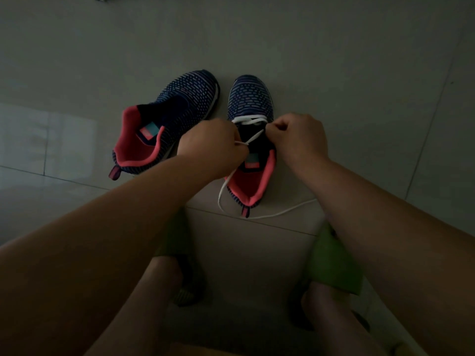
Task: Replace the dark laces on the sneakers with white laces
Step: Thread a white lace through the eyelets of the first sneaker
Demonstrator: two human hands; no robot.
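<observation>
left hand (214, 145) pinches white lace (253, 136) | right hand (298, 137) at right sneaker (250, 98) | left sneaker (167, 119) unlaced

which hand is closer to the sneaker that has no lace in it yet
Left. The left hand sits right beside the unlaced sneaker, overlapping its inner side in this view. The right hand is across the other sneaker, farther off.

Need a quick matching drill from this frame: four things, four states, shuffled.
Things:
1. left sneaker
2. right sneaker
3. left hand
4. white lace

States:
A. threaded through the lowest eyelets, ends trailing on the floor
B. no lace visible
C. pinches a lace strand
D. partly laced

Pairs: 1-B, 2-D, 3-C, 4-A
</observation>
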